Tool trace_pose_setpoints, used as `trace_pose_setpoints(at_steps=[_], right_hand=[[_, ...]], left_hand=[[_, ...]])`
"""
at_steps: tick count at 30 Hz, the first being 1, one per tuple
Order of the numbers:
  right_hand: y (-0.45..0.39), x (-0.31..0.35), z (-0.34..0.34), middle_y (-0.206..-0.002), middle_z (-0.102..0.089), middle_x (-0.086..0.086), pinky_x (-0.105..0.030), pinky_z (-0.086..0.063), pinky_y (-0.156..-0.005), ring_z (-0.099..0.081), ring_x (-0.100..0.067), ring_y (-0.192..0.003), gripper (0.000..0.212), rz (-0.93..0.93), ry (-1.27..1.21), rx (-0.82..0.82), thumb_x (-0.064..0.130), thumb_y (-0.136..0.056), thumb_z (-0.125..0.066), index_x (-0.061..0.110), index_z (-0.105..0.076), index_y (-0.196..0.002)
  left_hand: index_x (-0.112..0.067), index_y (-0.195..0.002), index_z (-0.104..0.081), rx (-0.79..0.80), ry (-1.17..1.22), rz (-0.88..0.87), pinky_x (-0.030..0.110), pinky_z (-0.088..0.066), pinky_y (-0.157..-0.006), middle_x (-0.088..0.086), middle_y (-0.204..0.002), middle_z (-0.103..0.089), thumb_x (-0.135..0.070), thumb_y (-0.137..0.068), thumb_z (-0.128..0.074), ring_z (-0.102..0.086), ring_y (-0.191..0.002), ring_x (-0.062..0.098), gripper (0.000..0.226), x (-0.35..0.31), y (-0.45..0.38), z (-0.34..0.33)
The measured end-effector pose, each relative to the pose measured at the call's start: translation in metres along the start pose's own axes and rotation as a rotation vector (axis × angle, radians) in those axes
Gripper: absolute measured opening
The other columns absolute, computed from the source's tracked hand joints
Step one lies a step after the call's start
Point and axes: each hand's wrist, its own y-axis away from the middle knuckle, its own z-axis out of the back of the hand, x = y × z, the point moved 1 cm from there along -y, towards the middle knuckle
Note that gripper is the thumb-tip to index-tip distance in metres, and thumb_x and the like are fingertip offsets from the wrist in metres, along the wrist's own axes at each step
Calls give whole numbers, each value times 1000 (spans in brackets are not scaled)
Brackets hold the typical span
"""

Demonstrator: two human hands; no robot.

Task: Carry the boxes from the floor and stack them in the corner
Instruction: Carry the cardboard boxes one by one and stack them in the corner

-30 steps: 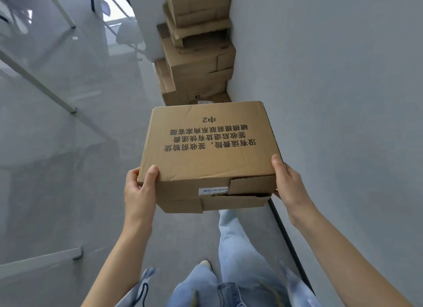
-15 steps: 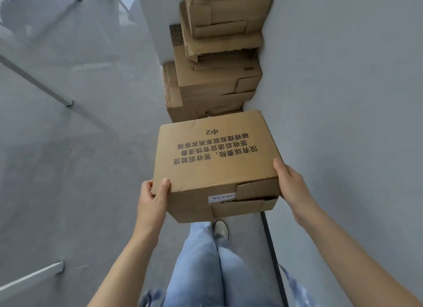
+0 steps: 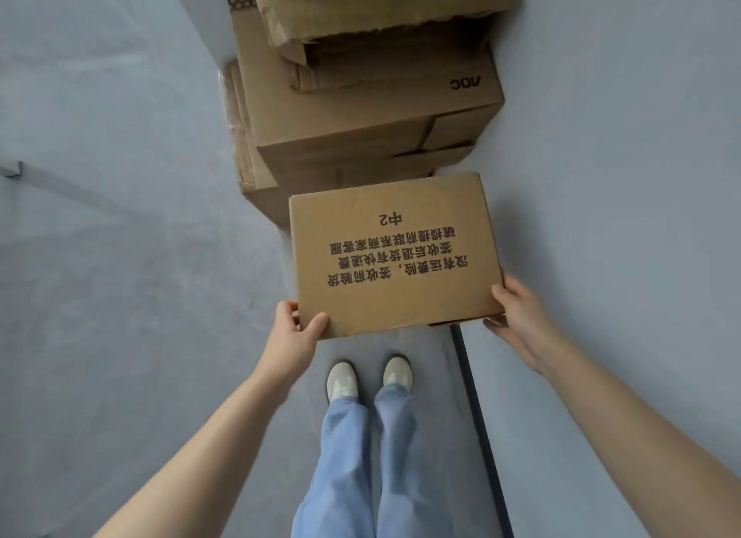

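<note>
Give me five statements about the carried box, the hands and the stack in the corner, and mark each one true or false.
1. Both hands hold the printed box. True.
2. The left hand grips the box's near left corner. True.
3. The printed box already rests on top of the stack. False: it is held in the air in front of the stack.
4. The right hand hangs free. False: it holds the box's near right corner.
5. The stack stands against the wall. True.

A brown cardboard box (image 3: 395, 253) with black printed characters upside down on its top is held level in the air, closed; just beyond it a stack of boxes (image 3: 373, 112) rises against the wall, its upper ones torn and marked AOC
</note>
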Motion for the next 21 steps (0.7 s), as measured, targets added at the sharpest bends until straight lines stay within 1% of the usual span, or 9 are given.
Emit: trace_pose_setpoints(at_steps=[2, 4, 7, 9, 11, 14, 17, 19, 21], right_hand=[[-55, -3, -7, -137, -56, 2, -33, -43, -98, -53, -15, -120, 43, 10, -46, -10, 13, -105, -33, 27, -45, -143], [-106, -7, -14, -135, -57, 2, -29, -44, -95, -54, -13, -118, 43, 25, -79, -22, 11, -105, -32, 24, -45, -144], [-161, -11, -24, -124, -61, 4, -27, -44, -93, -57, -7, -107, 42, 55, -124, -24, 8, -105, -31, 20, -46, -143], [-195, -18, -31, -123, -61, 4, -27, -44, -93, -58, -4, -104, 41, 49, -133, -16, 9, -105, -32, 19, -47, -142], [-223, -27, -35, -128, -61, 2, -28, -46, -94, -58, -7, -108, 42, 45, -144, -4, 11, -105, -33, 20, -46, -144], [-248, -37, -37, -129, -61, 0, -37, -46, -102, -58, -14, -113, 38, 30, -215, -59, 15, -104, -37, 19, -49, -140], [-246, -47, -38, -127, -57, -4, -40, -49, -97, -57, -23, -113, 29, -74, -307, -108, 29, -99, -49, 22, -50, -127], [-240, -53, -41, -128, -51, -8, -47, -48, -98, -54, -33, -115, 45, -203, -407, -106, 42, -94, -57, 23, -44, -133], [-237, -59, -44, -128, -47, -14, -56, -44, -102, -51, -42, -118, 61, -312, -507, -73, 51, -90, -58, 24, -38, -141]], left_hand=[[-15, -119, -42, -4, -25, 21, 29, -44, -79, 2, -112, -60, -27, -98, -55, -58, -93, 13, 28, 6, -46, -24], [-13, -119, -41, -19, -35, 39, 29, -43, -80, 4, -113, -60, -26, -98, -54, -57, -96, 17, 28, 12, -88, -44], [-14, -117, -39, -38, -42, 62, 32, -43, -83, 5, -117, -59, -25, -99, -54, -57, -103, 21, 26, 24, -136, -66], [-14, -118, -39, -43, -45, 72, 33, -43, -84, 6, -119, -58, -25, -99, -53, -56, -105, 22, 27, 33, -163, -79], [-13, -121, -37, -46, -45, 80, 32, -42, -85, 3, -119, -55, -25, -100, -51, -54, -105, 20, 28, 37, -182, -89], [-14, -120, -38, -62, 24, 39, 32, -46, -86, 0, -117, -55, -24, -98, -55, -56, -99, 14, 29, 42, -197, -96], [-25, -123, -38, -25, 157, 116, 47, -48, -98, -3, -125, -53, -30, -94, -62, -56, -113, 19, 38, 50, -200, -92], [-33, -134, -34, 38, 269, 198, 53, -46, -100, -3, -126, -54, -31, -94, -62, -55, -116, 24, 49, 50, -198, -88], [-38, -144, -29, 98, 307, 231, 55, -44, -102, -2, -127, -57, -30, -96, -59, -55, -117, 28, 57, 47, -196, -88]])
